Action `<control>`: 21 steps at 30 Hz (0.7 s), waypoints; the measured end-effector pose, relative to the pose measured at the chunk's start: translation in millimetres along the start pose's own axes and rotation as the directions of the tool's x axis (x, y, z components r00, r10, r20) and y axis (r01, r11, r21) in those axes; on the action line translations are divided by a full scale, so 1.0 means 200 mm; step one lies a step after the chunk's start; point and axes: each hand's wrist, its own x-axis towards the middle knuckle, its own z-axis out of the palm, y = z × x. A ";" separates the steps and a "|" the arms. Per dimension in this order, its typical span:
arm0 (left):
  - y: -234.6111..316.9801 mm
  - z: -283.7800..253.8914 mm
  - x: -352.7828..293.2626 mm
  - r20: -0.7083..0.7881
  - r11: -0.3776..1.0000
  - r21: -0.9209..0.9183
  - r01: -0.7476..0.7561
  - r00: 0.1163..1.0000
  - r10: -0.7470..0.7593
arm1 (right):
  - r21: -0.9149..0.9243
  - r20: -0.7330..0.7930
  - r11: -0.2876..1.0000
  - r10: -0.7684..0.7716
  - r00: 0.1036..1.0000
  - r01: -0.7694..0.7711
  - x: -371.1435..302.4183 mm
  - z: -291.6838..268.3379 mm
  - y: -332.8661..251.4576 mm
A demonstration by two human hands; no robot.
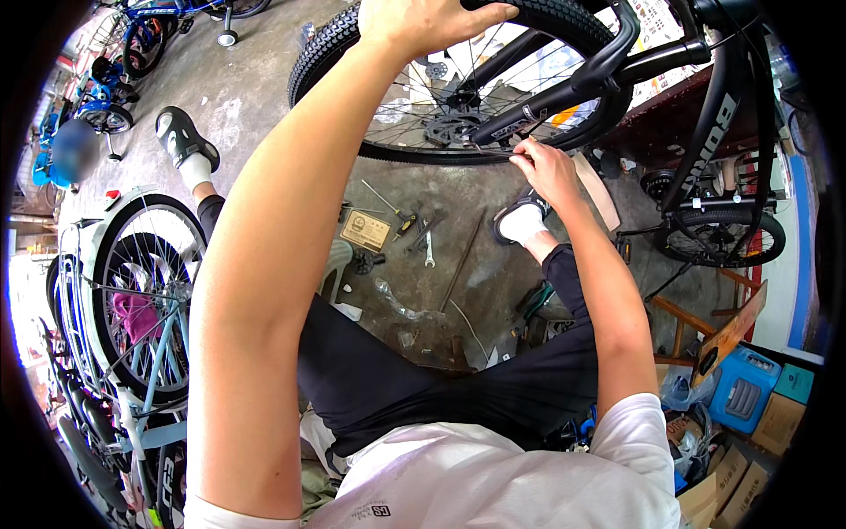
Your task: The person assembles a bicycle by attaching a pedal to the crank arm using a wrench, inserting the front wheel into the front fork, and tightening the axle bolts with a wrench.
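A black bicycle wheel [304, 84] with a knobby tyre is raised in front of me, held in a black fork [577, 84]. At the top edge my left hand [419, 25] grips the tyre, its thumb stretched along it and its other fingers partly cut off by the frame. My right hand [548, 172] is closed in a pinch by the fork's lower end, on a thin metal tool [500, 153] whose kind is too small to tell. Close to it is the brake disc [451, 130] at the hub. The fork joins a black frame [718, 115] on the right.
On the floor lie a screwdriver [404, 220], a wrench [429, 249], a brown card [366, 230] and a crumpled clear plastic bag [401, 300]. Bicycles [141, 291] crowd the left. At right are another wheel [758, 238], a wooden stool [731, 331], a blue case [745, 388] and cardboard boxes [736, 480].
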 end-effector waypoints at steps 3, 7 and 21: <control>0.00 0.01 0.00 -0.011 1.000 0.011 -0.007 1.000 0.007 | -0.046 -0.024 0.997 0.058 0.998 -0.060 0.00 0.02 0.01; 0.00 0.01 0.01 0.015 1.000 0.016 -0.004 1.000 0.004 | -0.188 -0.106 0.981 0.036 0.994 -0.055 0.00 0.04 0.04; -0.04 0.05 0.02 -0.060 0.999 0.018 -0.048 0.997 0.049 | -0.373 -0.054 0.925 0.055 0.997 -0.072 0.03 0.09 0.13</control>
